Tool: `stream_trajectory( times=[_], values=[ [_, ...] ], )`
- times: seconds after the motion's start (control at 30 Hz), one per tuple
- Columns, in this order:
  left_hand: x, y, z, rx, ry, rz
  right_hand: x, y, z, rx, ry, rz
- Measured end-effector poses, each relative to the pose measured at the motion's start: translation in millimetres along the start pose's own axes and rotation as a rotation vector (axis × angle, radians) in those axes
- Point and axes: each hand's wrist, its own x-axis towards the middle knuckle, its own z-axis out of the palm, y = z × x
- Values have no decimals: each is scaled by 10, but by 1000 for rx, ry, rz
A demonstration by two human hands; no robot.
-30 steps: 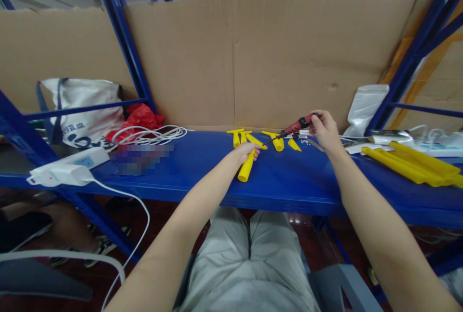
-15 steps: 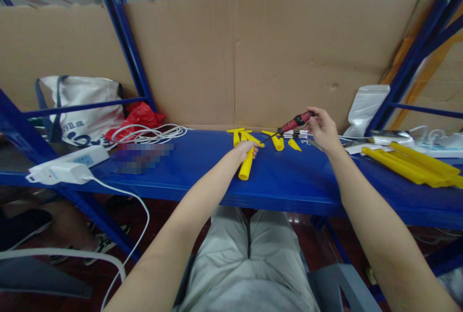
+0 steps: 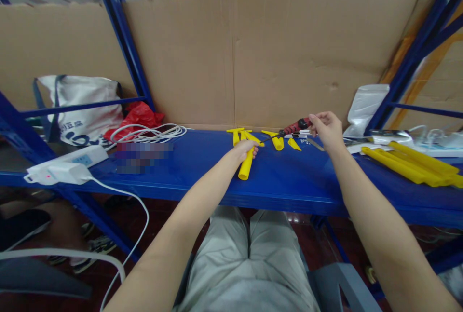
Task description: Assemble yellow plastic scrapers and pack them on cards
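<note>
Seated at a blue metal shelf (image 3: 289,184), cardboard sheet (image 3: 253,61) standing along the back.

Left hand (image 3: 245,150): closed around the upper end of a short yellow plastic tube (image 3: 245,168). Tube lies on the shelf surface, lower end pointing toward the person, upper end hidden under the fingers. It sits near the middle of the shelf, just in front of the loose parts.

Right hand (image 3: 327,129): fingers pinched on the end of a red-and-black-handled screwdriver (image 3: 294,127). Tool held low and nearly level over the shelf, thin dark shaft running left and slightly down, tip close by the left hand's fingertips. Cannot tell whether the tip touches the tube.

Around them: a few small yellow T-shaped plastic parts (image 3: 277,140) lying at the back edge of the shelf, between the two hands and under the screwdriver shaft. A bundle of long yellow plastic rods (image 3: 412,165) lies well to the right. A crumpled white plastic pouch (image 3: 365,105) leans by the right upright.

Left end: white power strip (image 3: 67,166) with its cord trailing off the edge, coiled white cable (image 3: 150,133), red plastic bag (image 3: 136,116), white cloth tote bag (image 3: 85,109).
</note>
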Motion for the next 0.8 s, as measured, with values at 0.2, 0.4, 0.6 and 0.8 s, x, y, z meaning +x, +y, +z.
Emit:
stream_trajectory(
  times=[0.2, 0.4, 0.6, 0.8],
  values=[
    [-3, -1, 0, 12, -10, 7, 6, -35, -12, 54, -30, 145],
    [-6, -6, 7, 44, -10, 19, 2, -29, 3, 37, -74, 92],
    [18, -13, -31, 97, 44, 37, 9, 75, 7, -103, -155, -45],
    [66, 2, -139, 101, 41, 16, -30, 32, 39, -109, -212, -56]
  ],
)
